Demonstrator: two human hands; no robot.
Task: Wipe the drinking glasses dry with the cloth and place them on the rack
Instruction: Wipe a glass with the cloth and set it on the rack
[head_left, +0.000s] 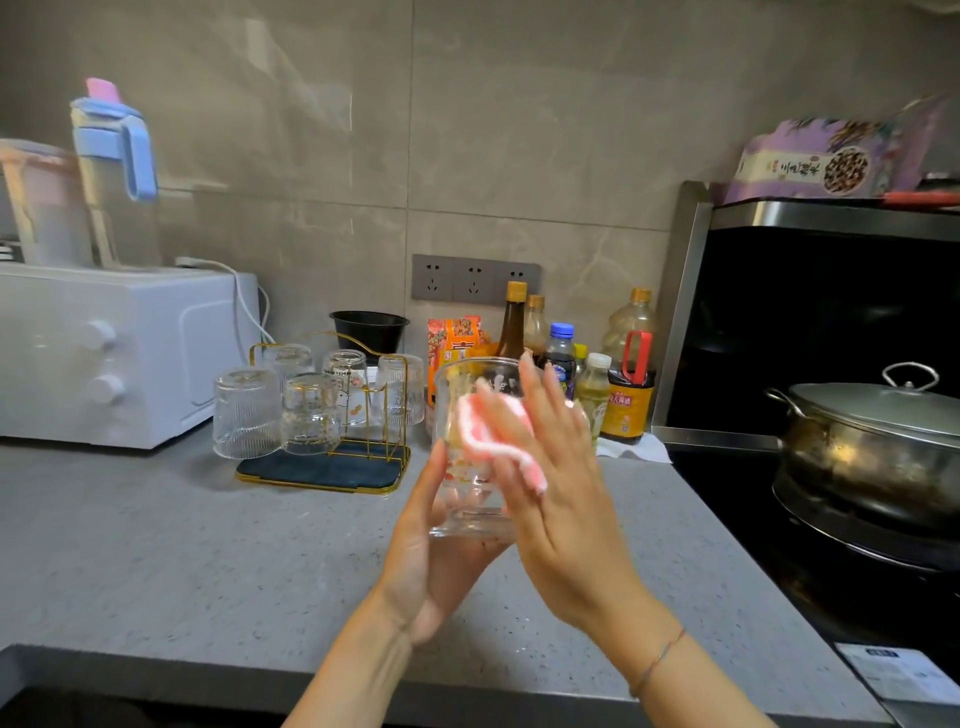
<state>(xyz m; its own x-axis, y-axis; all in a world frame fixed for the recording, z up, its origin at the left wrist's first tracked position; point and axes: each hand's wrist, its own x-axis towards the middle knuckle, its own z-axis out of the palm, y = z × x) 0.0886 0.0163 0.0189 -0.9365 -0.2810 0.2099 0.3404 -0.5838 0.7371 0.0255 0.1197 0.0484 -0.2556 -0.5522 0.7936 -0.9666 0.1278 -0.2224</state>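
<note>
Drinking glass upright, held in the air above the table, near the rack. Left hand cups its base, fingers curled round it (probably to brace it against pressure). Right hand, fingers straight, presses the cloth flat on the outer wall, which gives wide wiping contact. The rack carries five glasses upside down, likely for draining.

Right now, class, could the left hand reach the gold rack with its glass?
Probably yes: only bare counter lies between the left hand, gripping the glass, and the rack, though upturned glasses crowd it, so a free peg is uncertain.
</note>
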